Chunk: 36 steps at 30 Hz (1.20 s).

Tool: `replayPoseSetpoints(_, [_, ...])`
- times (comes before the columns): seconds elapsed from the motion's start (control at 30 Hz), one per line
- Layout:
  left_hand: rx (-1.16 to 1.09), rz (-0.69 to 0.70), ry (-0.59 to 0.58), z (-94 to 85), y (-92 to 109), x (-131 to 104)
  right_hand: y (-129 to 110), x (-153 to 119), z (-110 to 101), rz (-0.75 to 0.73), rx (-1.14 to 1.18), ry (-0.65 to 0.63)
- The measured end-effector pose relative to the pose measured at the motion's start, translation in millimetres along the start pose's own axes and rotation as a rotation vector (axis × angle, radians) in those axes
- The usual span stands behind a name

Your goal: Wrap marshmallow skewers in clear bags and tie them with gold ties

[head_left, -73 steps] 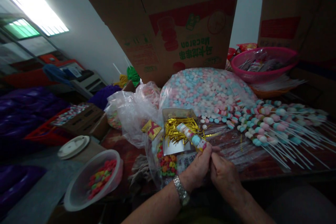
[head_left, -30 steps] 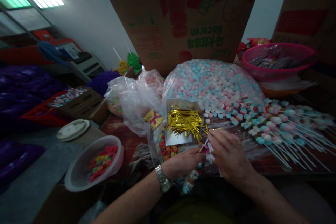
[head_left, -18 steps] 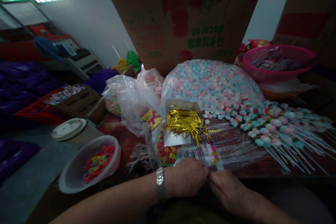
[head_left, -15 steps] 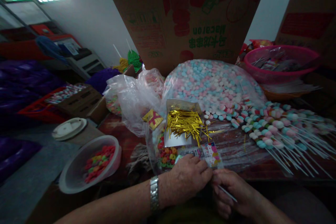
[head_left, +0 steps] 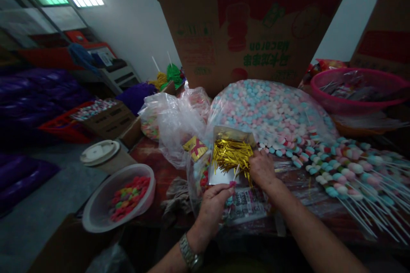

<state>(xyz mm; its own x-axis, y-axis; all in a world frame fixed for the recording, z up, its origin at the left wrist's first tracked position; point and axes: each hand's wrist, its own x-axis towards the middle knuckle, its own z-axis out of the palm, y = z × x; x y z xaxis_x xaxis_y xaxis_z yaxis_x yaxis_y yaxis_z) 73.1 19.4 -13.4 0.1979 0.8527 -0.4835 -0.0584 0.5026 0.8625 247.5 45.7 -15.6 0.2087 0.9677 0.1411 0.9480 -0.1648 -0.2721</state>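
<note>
My left hand (head_left: pixel 214 204), with a watch at the wrist, pinches a white stick that has a small pink piece at its lower end. The stick points up in front of gold twist ties (head_left: pixel 231 153), which lie in an open box. My right hand (head_left: pixel 262 168) is at the right side of the ties; its fingertips are bent and partly hidden, so what they hold cannot be made out. Below the ties lies a printed clear packet (head_left: pixel 248 204). A large clear bag of pastel candies (head_left: pixel 265 106) sits behind, and candy skewers (head_left: pixel 355 170) are piled at the right.
A translucent bowl (head_left: pixel 92 213) of colourful rings stands at the left edge, beside a lidded tub (head_left: pixel 100 152). A pink basket (head_left: pixel 361 101) is at the back right. A big cardboard box (head_left: pixel 198 47) rises behind the table. A crumpled cloth (head_left: pixel 177 198) lies near the front edge.
My hands have parted. The left now holds the stick upright near the ties, and the right has moved up to the ties. The view has shifted, moving the scene rightward.
</note>
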Motion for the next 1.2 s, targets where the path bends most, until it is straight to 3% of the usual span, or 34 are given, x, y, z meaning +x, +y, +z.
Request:
replayPoseSetpoints(0.2, [-0.040,-0.033,-0.033,0.1,-1.7,5.3,6.1,0.7,-20.7,-0.037,-0.116,0.006])
replayPoseSetpoints(0.37, [-0.077,0.006,-0.053,9.0,0.6,9.1,23.8,1.1,-30.2,-0.046,-0.023,-0.007])
replayPoseSetpoints(0.5, [-0.050,-0.078,-0.026,12.5,2.2,9.9,23.2,-11.2,-31.3,-0.068,0.181,-0.033])
replayPoseSetpoints(0.6, [-0.078,-0.016,-0.043,14.7,2.3,10.3,8.0,-35.3,-27.0,-0.094,0.470,-0.125])
replayPoseSetpoints(0.73, [-0.059,0.086,-0.075,17.7,-0.3,9.8,-10.7,-63.4,-12.6,0.051,0.974,-0.268])
replayPoseSetpoints(0.9, [-0.041,0.062,-0.172,17.1,-6.6,9.0,-4.7,-72.2,-4.4,0.188,1.086,-0.311])
replayPoseSetpoints(1.07, [-0.148,-0.024,-0.140,17.1,-3.5,5.2,1.9,-77.2,-7.1,0.258,1.202,-0.207])
replayPoseSetpoints(1.2, [-0.250,-0.106,-0.175,15.8,4.5,5.7,5.7,-79.0,0.1,0.269,1.124,-0.131])
